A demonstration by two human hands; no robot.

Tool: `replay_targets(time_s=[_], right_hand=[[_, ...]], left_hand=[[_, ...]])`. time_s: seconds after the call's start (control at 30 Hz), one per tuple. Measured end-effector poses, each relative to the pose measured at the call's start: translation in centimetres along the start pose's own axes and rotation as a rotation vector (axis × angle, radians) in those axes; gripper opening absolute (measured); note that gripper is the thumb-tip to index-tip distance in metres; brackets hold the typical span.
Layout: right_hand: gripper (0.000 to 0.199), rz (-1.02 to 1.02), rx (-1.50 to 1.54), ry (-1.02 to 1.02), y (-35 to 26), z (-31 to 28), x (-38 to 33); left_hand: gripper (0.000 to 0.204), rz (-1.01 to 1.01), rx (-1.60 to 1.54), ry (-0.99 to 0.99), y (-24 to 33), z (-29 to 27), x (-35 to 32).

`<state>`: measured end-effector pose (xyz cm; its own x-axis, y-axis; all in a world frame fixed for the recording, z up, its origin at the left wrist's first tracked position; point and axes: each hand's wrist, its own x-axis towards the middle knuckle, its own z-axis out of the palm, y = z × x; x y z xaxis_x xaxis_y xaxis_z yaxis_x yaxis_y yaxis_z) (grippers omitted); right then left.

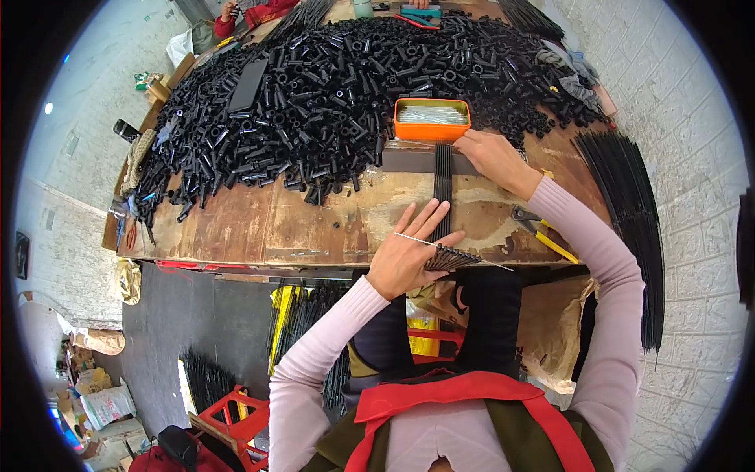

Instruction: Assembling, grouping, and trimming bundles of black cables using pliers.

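Note:
A narrow bundle of thin black rods (443,177) runs away from me over the table's front edge, with its near ends fanned out. My left hand (409,248) grips the bundle near those ends, fingers stretched along it and thumb at its right side. A thin white strip (487,264) lies across this hand's fingers and sticks out past the rods. At the bundle's far end, beside a dark grey block (409,161), is my right hand (491,157). Its fingers are bent together by the orange box (432,132), which holds pale thin strips; what they pinch is hidden.
A large heap of short black tubes (314,102) covers the table's far side, with a dark flat case (248,85) on it. Yellow-handled pliers (554,242) lie right of my hands. Long black rods (629,220) hang over the right edge. Another person's red sleeve (267,12) shows far left.

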<state>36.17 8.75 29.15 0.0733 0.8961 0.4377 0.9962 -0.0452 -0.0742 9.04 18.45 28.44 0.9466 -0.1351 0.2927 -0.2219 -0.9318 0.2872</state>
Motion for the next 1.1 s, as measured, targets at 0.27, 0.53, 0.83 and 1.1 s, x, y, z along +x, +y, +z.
replay_targets(time_s=[0.27,0.53,0.83,1.1], right_hand=[[0.012,0.077,0.063,0.081,-1.4,-0.6,0.3],[0.007,0.128,-0.031,-0.011,-1.2,-1.9,-0.1],[0.013,0.049,0.018,0.011,-1.0,-1.1,1.2],[0.011,0.007,0.257,0.045,0.5,-1.8,6.8]], left_hand=[[0.076,0.029,-0.016,0.013,-0.2,0.3,-0.1],[0.077,0.032,0.0,0.043,-0.3,0.5,-0.4],[0.079,0.042,-0.024,0.05,-0.4,0.4,-0.5],[0.084,0.022,-0.02,0.036,-0.6,0.3,-0.4]])
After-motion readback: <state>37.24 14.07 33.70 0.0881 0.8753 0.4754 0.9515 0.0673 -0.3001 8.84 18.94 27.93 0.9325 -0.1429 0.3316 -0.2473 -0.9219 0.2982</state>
